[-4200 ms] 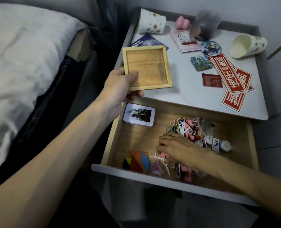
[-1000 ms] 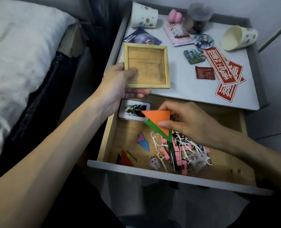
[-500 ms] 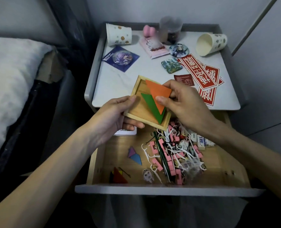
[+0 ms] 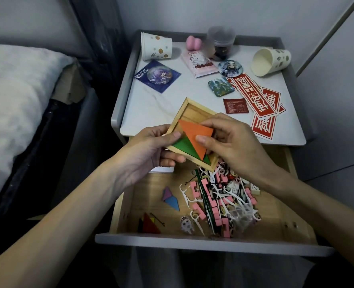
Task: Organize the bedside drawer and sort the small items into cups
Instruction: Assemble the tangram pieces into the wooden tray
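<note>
My left hand (image 4: pixel 151 150) grips the near-left corner of a square wooden tray (image 4: pixel 189 113), held above the open drawer (image 4: pixel 192 240). My right hand (image 4: pixel 232 140) pinches an orange triangle (image 4: pixel 194 135) and holds it in the tray, over a green triangle (image 4: pixel 182 145). More tangram pieces lie in the drawer: a purple and blue pair (image 4: pixel 171 197) and a red one (image 4: pixel 149 224). A heap of pink clips and white floss picks (image 4: pixel 219 200) fills the drawer's middle. One paper cup (image 4: pixel 155 48) stands upside down at the back left of the nightstand; another (image 4: pixel 270 61) lies on its side at the back right.
The nightstand top (image 4: pixel 151 104) carries badges, a pink packet (image 4: pixel 201 63), red stickers (image 4: pixel 261 102), a pink heart-shaped thing and a clear jar (image 4: pixel 220 44). A bed with a white cover (image 4: pixel 16 100) is on the left. A white card box is partly hidden under my left hand.
My right hand lifted the orange and green triangles out of the drawer and set them into the tray. My left hand brought the tray off the nightstand to above the drawer.
</note>
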